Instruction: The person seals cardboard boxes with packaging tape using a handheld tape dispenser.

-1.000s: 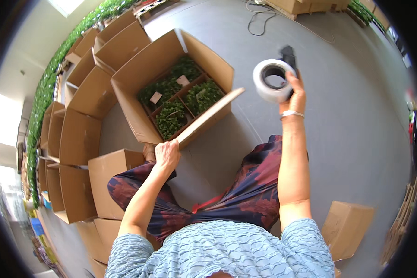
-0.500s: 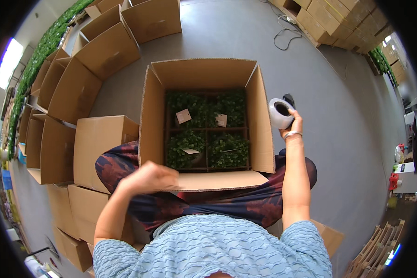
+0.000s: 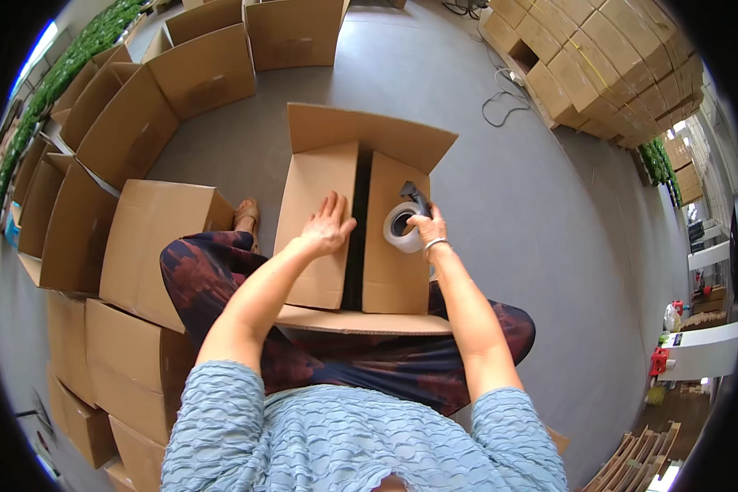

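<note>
Between my bent legs stands a cardboard box [image 3: 312, 283], its left and right flaps folded inward with a dark gap between them. The far flap [image 3: 377, 131] sticks up, and the near flap [image 3: 361, 321] leans out toward me. My left hand [image 3: 328, 228] lies with fingers extended on the left flap. In my right hand [image 3: 431, 230] is a tape dispenser [image 3: 416, 195] carrying a roll of clear tape [image 3: 390, 233], held against or just over the right flap. The flaps hide the box's contents.
Open boxes [image 3: 131, 127] curve around the far left. Closed boxes [image 3: 156, 246] are stacked at my left side. Tall carton stacks [image 3: 586, 66] stand at the far right, near a cable [image 3: 500, 107] on the grey floor. Wooden slats [image 3: 635, 459] lie at the lower right.
Both side flaps have folded in over the green potted plants. My left hand moved from the near flap onto the left flap; my right hand brought the tape dispenser left over the box.
</note>
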### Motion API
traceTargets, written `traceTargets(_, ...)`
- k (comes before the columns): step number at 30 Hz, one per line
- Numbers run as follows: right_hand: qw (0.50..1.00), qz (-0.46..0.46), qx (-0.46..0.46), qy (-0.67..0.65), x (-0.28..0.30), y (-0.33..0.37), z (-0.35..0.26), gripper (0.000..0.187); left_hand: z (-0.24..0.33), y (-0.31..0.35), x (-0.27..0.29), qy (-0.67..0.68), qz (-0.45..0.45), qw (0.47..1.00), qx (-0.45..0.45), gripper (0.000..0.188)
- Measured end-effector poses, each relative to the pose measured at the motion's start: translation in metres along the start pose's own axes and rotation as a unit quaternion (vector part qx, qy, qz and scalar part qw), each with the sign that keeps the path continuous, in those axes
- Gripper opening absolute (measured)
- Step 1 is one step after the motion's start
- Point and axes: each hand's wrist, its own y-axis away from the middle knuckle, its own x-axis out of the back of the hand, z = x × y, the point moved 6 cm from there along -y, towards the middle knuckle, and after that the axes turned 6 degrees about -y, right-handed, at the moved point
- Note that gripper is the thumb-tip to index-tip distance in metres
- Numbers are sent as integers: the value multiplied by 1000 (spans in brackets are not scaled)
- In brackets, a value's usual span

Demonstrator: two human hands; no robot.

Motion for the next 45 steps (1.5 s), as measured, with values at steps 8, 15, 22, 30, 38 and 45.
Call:
traceTargets(8,976,-58,-2,209,-30,-16,-12,87,12,-10,-35,-127,-66,988,56,86)
traceTargets(15,975,-37,-31,219,-36,-18,-7,82,12,-11,-39,-163,-31,985,44,89)
traceTargets(22,973,-43,-6,225,-36,-15,0,83,14,-17,-49,-211,-31,974,73,89)
traceTargets(30,996,-70,-24,53,-13,-32,27,79,21,-4,-36,-175,50,983,-24,80)
traceTargets(38,988,-135,-31,-62,-14,-31,-34,77,22,-11,-50,-207,24,977,-46,66)
traceTargets(45,924,-215,130,-288,-23,-51,-194,61,18,-21,-63,-227,-33,973,-9,68)
